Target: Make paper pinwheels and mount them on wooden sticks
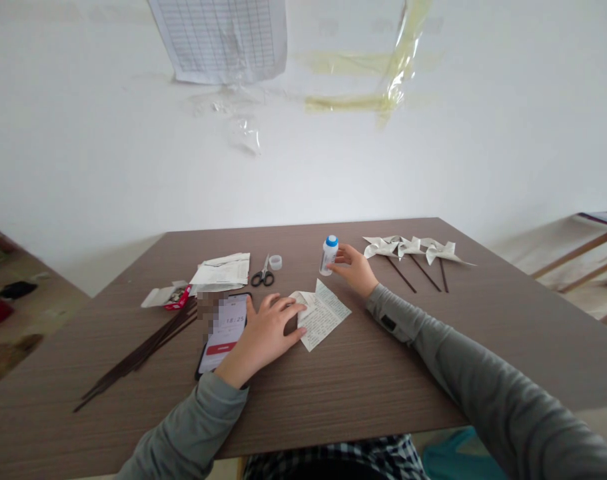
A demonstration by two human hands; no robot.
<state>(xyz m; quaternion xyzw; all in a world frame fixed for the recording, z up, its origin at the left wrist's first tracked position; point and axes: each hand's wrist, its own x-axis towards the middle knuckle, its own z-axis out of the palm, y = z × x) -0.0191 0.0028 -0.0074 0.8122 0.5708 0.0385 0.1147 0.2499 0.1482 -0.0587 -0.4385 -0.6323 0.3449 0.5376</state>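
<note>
A partly folded, cut piece of printed paper [323, 319] lies in the middle of the table. My left hand [269, 327] is over its left side, fingers spread, the tips touching or just above the paper. Behind the paper, a small white bottle with a blue top [328, 256] stands upright on the table or very near it. My right hand [354, 268] has its thumb and fingers closed around the bottle's right side. A phone [226, 333] showing a timer lies beside my left wrist.
Scissors [263, 275], a clear cap [275, 262], a stack of paper [223, 272] and a small open red box [177, 297] lie at the back left. Dark thin sticks [133, 353] fan out at left. Three paper pinwheels on sticks [410, 248] lie at right. A wall [303, 180] rises behind.
</note>
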